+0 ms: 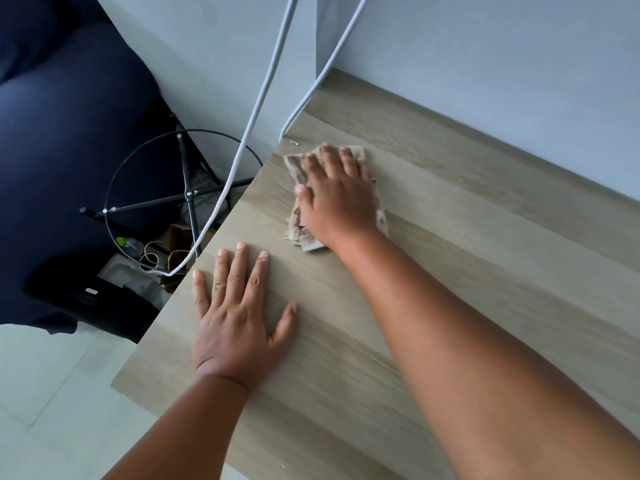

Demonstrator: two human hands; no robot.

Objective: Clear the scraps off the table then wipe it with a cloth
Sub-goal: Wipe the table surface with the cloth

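Note:
My right hand [337,199] lies flat with straight fingers on a folded beige cloth [294,164], pressing it onto the wooden table [450,271] near the far left corner. Most of the cloth is hidden under the hand; its edges stick out at the left and near the wrist. My left hand [237,306] rests flat on the table, fingers spread, close to the left edge. A small pale scrap [295,143] lies just beyond the cloth, and a few fine crumbs [393,136] sit along the wall side.
Two white cables [256,109] hang down past the table's left corner. Beside the table on the floor stand a black tripod base with a wire ring [187,195], bags, cord and a dark box [86,299]. A grey wall [485,81] bounds the far edge.

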